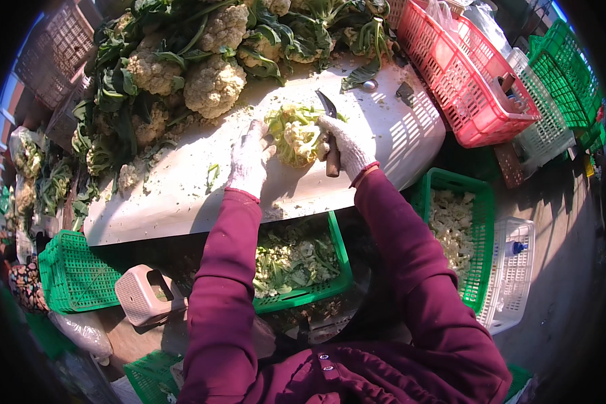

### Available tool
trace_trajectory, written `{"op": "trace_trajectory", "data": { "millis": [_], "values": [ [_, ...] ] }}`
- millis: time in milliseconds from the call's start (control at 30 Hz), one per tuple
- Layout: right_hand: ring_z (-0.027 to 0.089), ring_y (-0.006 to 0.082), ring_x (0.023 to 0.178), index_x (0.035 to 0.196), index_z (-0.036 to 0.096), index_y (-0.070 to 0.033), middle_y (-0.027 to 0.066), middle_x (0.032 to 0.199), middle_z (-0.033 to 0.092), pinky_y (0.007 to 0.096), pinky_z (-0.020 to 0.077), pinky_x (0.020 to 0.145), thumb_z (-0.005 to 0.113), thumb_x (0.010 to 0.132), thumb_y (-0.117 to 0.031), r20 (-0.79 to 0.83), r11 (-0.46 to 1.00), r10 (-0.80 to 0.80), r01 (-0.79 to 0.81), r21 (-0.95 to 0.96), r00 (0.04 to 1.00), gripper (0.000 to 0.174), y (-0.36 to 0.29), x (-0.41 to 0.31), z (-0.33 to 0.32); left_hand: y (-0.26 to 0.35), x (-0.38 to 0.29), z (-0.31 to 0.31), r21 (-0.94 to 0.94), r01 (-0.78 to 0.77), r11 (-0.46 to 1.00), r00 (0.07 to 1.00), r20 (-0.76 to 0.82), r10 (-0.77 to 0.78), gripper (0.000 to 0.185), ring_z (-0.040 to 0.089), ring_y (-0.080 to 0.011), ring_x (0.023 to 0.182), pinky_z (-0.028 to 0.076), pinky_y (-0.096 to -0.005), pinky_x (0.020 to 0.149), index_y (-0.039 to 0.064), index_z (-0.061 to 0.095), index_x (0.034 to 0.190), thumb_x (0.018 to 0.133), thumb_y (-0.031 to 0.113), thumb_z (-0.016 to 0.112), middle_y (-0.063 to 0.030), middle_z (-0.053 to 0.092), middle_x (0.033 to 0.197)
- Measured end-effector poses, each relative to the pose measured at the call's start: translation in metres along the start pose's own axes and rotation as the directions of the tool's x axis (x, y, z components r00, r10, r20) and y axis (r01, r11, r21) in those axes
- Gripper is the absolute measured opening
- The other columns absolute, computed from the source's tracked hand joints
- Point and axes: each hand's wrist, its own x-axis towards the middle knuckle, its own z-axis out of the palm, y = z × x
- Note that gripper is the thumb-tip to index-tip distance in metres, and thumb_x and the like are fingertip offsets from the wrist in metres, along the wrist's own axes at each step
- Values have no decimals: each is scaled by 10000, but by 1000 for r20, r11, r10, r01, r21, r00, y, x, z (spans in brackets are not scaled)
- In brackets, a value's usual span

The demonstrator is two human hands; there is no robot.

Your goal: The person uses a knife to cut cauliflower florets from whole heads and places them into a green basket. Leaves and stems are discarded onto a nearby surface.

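Note:
On a light-coloured worktop (182, 202) lies a trimmed cauliflower piece (300, 136) with pale green stems, between my two gloved hands. My left hand (250, 156), in a white knit glove, rests at its left side with the fingers apart. My right hand (351, 146), gloved alike, holds a curved knife (333, 160) with a wooden handle; its dark blade points up and away, beside the cauliflower's right edge. Whole cauliflowers (214, 86) with leaves are heaped at the back left.
A red plastic crate (464, 76) stands at the back right. Below the worktop are a green crate (344, 272) of trimmings and another green crate (487, 242) of florets. A beige plastic stool (136, 298) and stacked green crates (78, 275) stand at the left.

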Motion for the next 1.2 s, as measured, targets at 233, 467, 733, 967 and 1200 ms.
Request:
{"op": "trace_trajectory", "data": {
  "millis": [233,467,733,967,1200],
  "values": [
    [515,148,475,980,606,-48,37,688,556,321,457,442,698,972,-235,98,977,3,-24,211,995,209,19,-109,23,-7,-141,-50,-100,-132,986,987,-106,122,671,413,-358,1414,368,-521,1129,92,351,1563,1033,442,566,-201,410,1538],
    [709,345,733,968,676,-67,152,825,712,423,543,672,692,944,-190,393,217,-414,508,-834,821,126,93,-227,30,-76,-213,-108,-187,-9,982,943,-329,-54,560,557,-173,1017,420,-353,774,79,491,1460,1029,424,586,-59,585,1150],
    [669,204,614,1015,678,-33,124,798,707,324,524,601,690,960,-186,264,394,-463,463,-794,846,163,103,-250,21,-51,-251,-64,409,-141,902,971,-122,207,530,607,-153,1000,505,-307,813,14,563,1381,1093,449,472,-78,654,1180],
    [473,98,512,1063,583,-60,32,783,570,256,437,463,637,1010,-210,86,968,167,-180,174,982,168,67,-253,-17,-18,-265,-88,-59,48,997,987,-150,-56,452,670,-269,1031,591,-381,850,-5,551,1351,1054,333,581,-155,646,1201],
    [507,106,529,1145,588,-43,19,776,595,288,432,473,508,1075,-241,292,955,171,-231,187,941,224,78,-260,-22,-3,-310,-37,331,-45,942,985,169,-13,915,622,-221,1119,562,-350,926,81,271,1600,851,-1,789,-172,468,1480]
  ]
}}
